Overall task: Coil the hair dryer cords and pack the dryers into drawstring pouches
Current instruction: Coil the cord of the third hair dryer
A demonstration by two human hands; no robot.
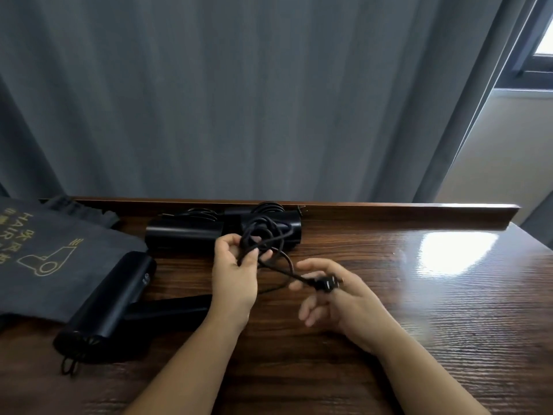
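Observation:
A black hair dryer (110, 298) lies on the wooden table at the left, its handle pointing right towards my left wrist. My left hand (235, 271) grips several loops of its black cord (263, 235) above the table. The cord runs on to the black plug (324, 284), which my right hand (338, 301) pinches between thumb and fingers. Two more black dryers (185, 235) (269, 227) with coiled cords lie along the back ledge. A dark grey drawstring pouch (45, 259) with gold print lies at the far left, partly under the near dryer.
The glossy wooden table (419, 295) has a raised ledge (389, 211) along its back edge. Grey curtains (239, 100) hang behind it, and a window (541, 40) shows at the upper right. A small black loop (70, 366) hangs off the near dryer's back end.

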